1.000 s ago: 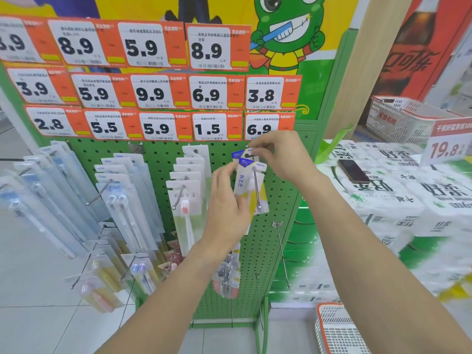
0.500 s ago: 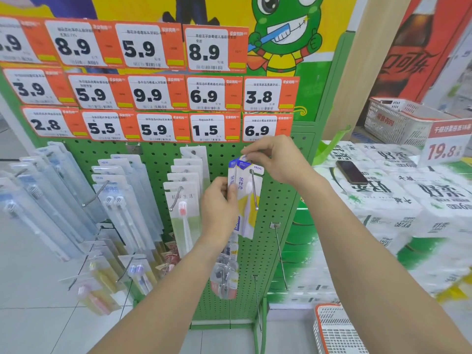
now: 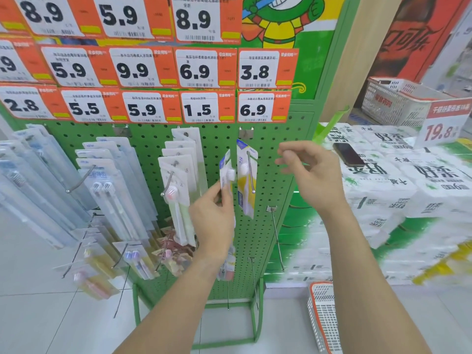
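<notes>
A white, blue and yellow toothbrush pack (image 3: 245, 180) hangs on a metal hook (image 3: 251, 175) of the green pegboard (image 3: 270, 221), under the 6.9 price tag (image 3: 263, 108). My left hand (image 3: 213, 221) grips another toothbrush pack (image 3: 226, 169) just left of the hanging one, with more packs hidden below the hand. My right hand (image 3: 310, 172) hovers to the right of the hook with fingers loosely curled, holding nothing.
Rows of toothbrush packs (image 3: 107, 190) hang on hooks to the left. Bare hooks (image 3: 277, 236) stick out below right. Stacked tissue packs (image 3: 398, 190) with a phone (image 3: 348, 154) on top stand at right. A white-orange basket (image 3: 323, 318) sits on the floor; another basket (image 3: 398, 100) stands behind.
My right hand has let go of the pack, which now hangs on the hook, and has drawn back to the right. My left hand dropped slightly with its pack.
</notes>
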Action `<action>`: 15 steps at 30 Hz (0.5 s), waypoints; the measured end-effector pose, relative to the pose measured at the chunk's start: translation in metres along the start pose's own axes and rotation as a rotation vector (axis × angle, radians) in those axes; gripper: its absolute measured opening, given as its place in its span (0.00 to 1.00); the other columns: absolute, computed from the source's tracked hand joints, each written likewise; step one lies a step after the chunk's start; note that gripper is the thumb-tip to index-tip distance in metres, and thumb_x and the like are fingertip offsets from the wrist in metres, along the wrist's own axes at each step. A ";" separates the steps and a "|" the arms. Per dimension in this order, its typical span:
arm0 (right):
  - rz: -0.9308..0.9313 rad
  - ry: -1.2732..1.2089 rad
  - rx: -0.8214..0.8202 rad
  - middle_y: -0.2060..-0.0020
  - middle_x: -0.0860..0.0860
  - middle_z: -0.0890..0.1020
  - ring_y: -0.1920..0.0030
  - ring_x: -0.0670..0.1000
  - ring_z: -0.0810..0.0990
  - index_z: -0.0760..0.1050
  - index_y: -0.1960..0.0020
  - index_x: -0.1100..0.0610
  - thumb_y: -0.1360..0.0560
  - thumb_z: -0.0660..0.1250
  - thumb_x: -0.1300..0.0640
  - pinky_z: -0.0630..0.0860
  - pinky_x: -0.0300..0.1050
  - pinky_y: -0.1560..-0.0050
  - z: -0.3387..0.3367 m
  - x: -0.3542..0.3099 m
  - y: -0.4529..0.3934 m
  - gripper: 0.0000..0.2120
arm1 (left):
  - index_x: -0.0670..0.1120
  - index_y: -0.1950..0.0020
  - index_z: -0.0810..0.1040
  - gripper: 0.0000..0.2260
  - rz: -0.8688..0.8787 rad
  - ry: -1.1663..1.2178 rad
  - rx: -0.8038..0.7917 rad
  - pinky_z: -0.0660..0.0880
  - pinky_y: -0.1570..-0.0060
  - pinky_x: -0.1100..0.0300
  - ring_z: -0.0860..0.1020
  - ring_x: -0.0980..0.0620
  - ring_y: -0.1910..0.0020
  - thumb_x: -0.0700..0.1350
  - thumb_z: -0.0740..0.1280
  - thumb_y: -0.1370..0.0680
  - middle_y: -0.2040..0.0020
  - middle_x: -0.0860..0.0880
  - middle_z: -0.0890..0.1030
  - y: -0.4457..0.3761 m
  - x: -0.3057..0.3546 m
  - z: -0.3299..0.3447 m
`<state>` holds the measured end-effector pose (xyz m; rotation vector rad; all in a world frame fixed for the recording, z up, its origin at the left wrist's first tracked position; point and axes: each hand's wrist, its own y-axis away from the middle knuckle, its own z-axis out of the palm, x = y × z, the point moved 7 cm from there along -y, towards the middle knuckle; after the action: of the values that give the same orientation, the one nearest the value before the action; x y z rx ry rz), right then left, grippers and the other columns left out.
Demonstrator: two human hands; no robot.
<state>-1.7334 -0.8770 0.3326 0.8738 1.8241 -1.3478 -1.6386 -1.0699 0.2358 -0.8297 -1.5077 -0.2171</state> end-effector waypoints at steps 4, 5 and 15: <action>0.029 -0.085 0.183 0.55 0.55 0.84 0.58 0.53 0.86 0.81 0.47 0.59 0.19 0.66 0.67 0.83 0.51 0.55 -0.018 0.012 0.050 0.07 | 0.61 0.62 0.78 0.16 -0.029 0.089 0.001 0.77 0.59 0.66 0.77 0.60 0.67 0.42 0.68 0.18 0.69 0.58 0.80 0.025 0.013 -0.013; 0.036 -0.101 0.233 0.55 0.56 0.84 0.58 0.54 0.86 0.81 0.47 0.60 0.19 0.66 0.67 0.83 0.52 0.55 -0.020 0.015 0.062 0.06 | 0.63 0.60 0.78 0.18 -0.031 0.101 0.008 0.76 0.59 0.70 0.79 0.62 0.66 0.40 0.68 0.19 0.69 0.62 0.80 0.029 0.017 -0.017; 0.099 0.089 0.111 0.54 0.42 0.84 0.52 0.48 0.84 0.82 0.48 0.47 0.22 0.68 0.53 0.77 0.36 0.50 0.024 0.021 0.162 0.06 | 0.47 0.58 0.84 0.06 -0.288 0.254 -0.049 0.76 0.66 0.67 0.82 0.53 0.68 0.39 0.72 0.22 0.64 0.52 0.86 0.064 0.005 -0.060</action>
<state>-1.6064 -0.8598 0.2293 1.0836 1.7611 -1.3783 -1.5515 -1.0578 0.2272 -0.5954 -1.3807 -0.5538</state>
